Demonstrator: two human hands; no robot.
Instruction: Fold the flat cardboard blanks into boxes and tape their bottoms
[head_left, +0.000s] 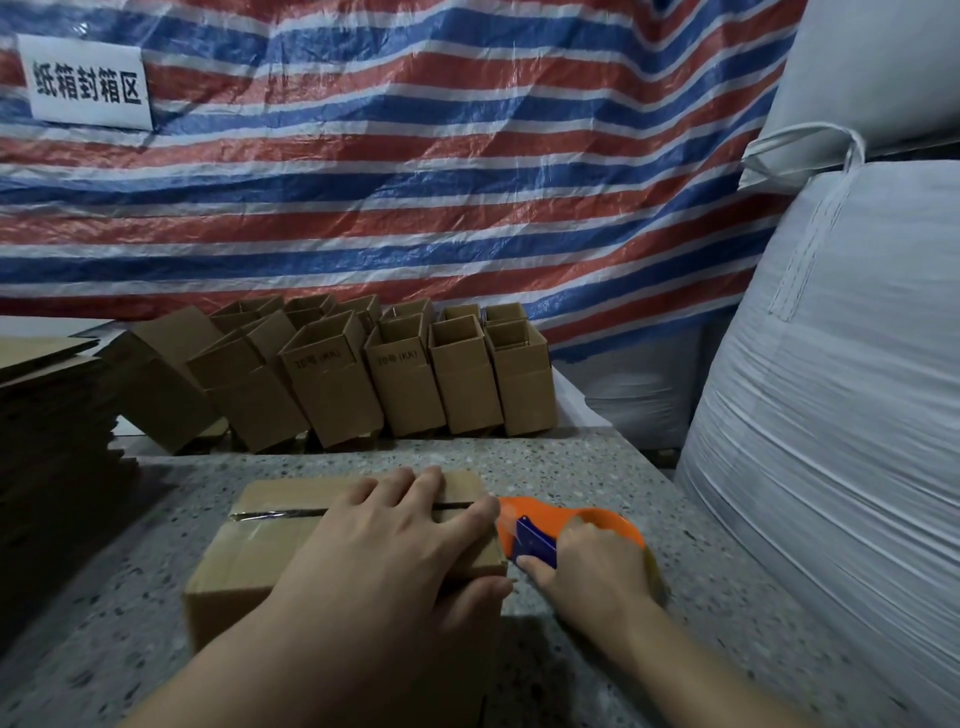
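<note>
Nearest the camera, on the speckled stone surface (597, 467), sits the box (249, 561), bottom up, w/ clear tape (270, 515) laid along part of the seam. Left hand (395, 535) lies flat on the flaps, fingers straight, pressing them down. Right hand (597, 566) has its grip clamped on the orange tape dispenser (587, 522), blue blade guard at the box's right edge.

To do this well, I'd say: keep flaps pushed tight so the gap stays closed, pull tape straight over the edge & down the side, then cut clean.

Cardboard is matte, brown, sharp-cornered; tape glossy, wrinkled. Further back, finished boxes (415, 379) stand in rows, some leaning; flat blanks (47, 384) stacked at left. Behind: crinkly striped tarp (467, 182), woven white bulk bags (831, 389).
</note>
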